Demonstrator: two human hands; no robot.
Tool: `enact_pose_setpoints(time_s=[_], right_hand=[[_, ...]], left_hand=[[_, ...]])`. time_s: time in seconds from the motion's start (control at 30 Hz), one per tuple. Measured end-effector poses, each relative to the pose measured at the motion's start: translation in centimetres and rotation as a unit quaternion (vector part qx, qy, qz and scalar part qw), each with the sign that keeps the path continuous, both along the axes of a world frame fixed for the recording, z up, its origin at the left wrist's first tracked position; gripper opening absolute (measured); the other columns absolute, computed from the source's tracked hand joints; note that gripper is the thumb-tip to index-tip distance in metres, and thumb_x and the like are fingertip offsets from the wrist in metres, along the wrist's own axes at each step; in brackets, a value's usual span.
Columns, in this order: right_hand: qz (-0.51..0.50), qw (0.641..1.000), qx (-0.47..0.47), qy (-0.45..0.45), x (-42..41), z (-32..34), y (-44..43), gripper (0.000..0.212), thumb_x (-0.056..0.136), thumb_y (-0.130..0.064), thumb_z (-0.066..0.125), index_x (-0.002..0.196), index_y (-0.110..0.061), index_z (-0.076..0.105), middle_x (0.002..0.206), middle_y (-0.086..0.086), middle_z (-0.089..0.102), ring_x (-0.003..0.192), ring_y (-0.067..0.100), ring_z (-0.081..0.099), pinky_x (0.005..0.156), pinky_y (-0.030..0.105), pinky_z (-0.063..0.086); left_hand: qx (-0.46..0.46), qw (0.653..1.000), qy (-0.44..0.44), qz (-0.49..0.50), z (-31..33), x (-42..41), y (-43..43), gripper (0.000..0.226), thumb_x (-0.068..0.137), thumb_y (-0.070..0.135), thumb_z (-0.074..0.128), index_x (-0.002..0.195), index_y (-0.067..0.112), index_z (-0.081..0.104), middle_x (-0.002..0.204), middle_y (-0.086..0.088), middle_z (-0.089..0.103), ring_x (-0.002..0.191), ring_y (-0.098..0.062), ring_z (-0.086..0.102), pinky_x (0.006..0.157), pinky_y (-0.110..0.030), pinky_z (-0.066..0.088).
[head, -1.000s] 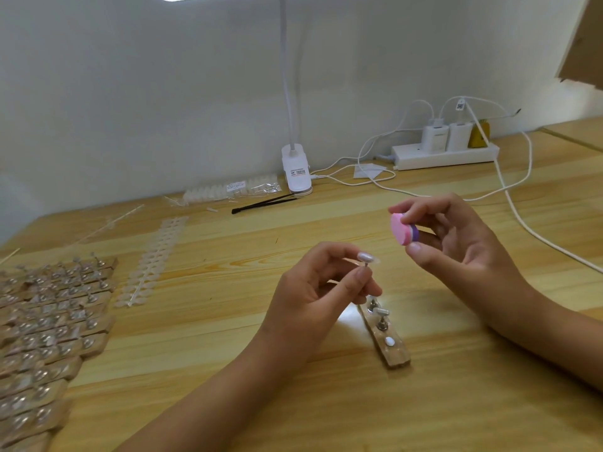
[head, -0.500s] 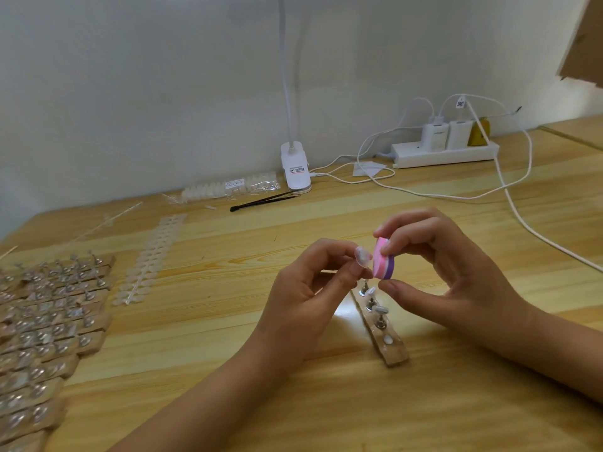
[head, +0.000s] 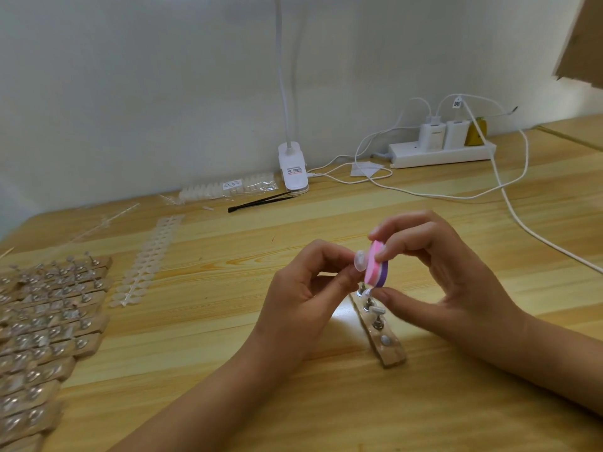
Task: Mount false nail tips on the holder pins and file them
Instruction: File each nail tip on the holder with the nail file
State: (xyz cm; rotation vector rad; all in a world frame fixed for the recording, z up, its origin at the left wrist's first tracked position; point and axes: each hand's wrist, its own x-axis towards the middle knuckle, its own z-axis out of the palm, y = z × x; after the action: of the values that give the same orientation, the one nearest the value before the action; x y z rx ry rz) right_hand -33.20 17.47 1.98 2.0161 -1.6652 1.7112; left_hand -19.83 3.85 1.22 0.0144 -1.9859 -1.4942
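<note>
My tabletop [head: 228, 321] is pale wood planks. One wooden holder strip [head: 388, 349] lies right in front of me, and a big batch of holder strips [head: 42, 321] is packed together on the far left. Just beside those lies a long sheet of nail tips [head: 146, 262]. Along the back: a bag of tips [head: 228, 189], black tweezers [head: 261, 202], the lamp clip [head: 293, 171], a power strip [head: 440, 154] and loose white cables [head: 509, 203].

Pink buffer [head: 377, 267] against nail tip [head: 360, 261]

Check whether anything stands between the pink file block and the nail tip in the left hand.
Nothing visible does. The right hand holds the file block against the nail tip pinched by the left hand; they appear to touch.
</note>
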Motion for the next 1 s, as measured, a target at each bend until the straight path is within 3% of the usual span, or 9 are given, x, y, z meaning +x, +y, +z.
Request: enact_pose_setpoints(time_s=[0.17,0.3,0.4,0.53,0.67,1.0], right_hand=[[-0.004,0.999,0.003,-0.043,0.19,-0.13,-0.08,0.028,0.081,-0.023,0.071,0.106,-0.022,0.056,0.118,0.001,0.054,0.116,0.024,0.058,0.097,0.029,0.05],[-0.025,0.999,-0.003,0.024,0.03,-0.24,-0.04,0.027,0.081,-0.024,0.072,0.104,-0.022,0.057,0.116,-0.004,0.053,0.111,0.023,0.058,0.094,0.031,0.05],[-0.043,0.999,0.0,-0.006,-0.17,-0.07,-0.11,0.028,0.08,-0.028,0.072,0.103,-0.026,0.056,0.113,-0.003,0.054,0.11,0.022,0.058,0.092,0.033,0.052],[-0.025,0.999,-0.001,0.036,0.04,-0.35,-0.19,0.027,0.081,-0.027,0.074,0.101,-0.023,0.057,0.112,-0.001,0.054,0.108,0.019,0.059,0.09,0.029,0.049],[-0.06,0.998,0.01,-0.022,-0.17,-0.1,-0.23,0.028,0.079,-0.031,0.072,0.1,-0.024,0.056,0.109,-0.001,0.054,0.106,0.02,0.058,0.09,0.034,0.052],[-0.029,1.0,0.002,0.005,-0.11,-0.92,-0.48,0.031,0.08,-0.031,0.076,0.102,-0.031,0.055,0.111,-0.007,0.054,0.106,0.023,0.06,0.089,0.03,0.051]], left_hand=[[-0.006,1.0,-0.003,0.02,-0.24,0.02,-0.02,0.005,0.089,0.026,0.067,0.085,0.025,0.064,0.085,0.012,0.072,0.084,-0.007,0.069,0.076,-0.02,0.053],[-0.015,0.999,-0.001,0.028,-0.45,-0.01,-0.09,0.003,0.089,0.03,0.065,0.087,0.028,0.064,0.086,0.01,0.072,0.085,-0.009,0.07,0.076,-0.022,0.054],[-0.022,0.999,-0.007,0.034,-0.57,-0.03,-0.06,0.009,0.091,0.024,0.067,0.086,0.031,0.064,0.088,0.007,0.073,0.086,-0.011,0.071,0.076,-0.02,0.053],[-0.018,0.999,-0.007,0.037,-0.62,-0.08,-0.1,0.003,0.088,0.03,0.065,0.086,0.028,0.064,0.085,0.009,0.071,0.083,-0.009,0.069,0.075,-0.02,0.052],[-0.025,0.999,-0.014,0.035,-0.73,-0.1,-0.09,0.004,0.089,0.028,0.065,0.086,0.029,0.064,0.087,0.006,0.073,0.086,-0.013,0.071,0.078,-0.023,0.054],[-0.035,0.998,-0.018,0.041,-0.54,-0.01,-0.07,0.006,0.091,0.026,0.066,0.087,0.029,0.063,0.085,0.01,0.072,0.084,-0.01,0.07,0.075,-0.021,0.053]])
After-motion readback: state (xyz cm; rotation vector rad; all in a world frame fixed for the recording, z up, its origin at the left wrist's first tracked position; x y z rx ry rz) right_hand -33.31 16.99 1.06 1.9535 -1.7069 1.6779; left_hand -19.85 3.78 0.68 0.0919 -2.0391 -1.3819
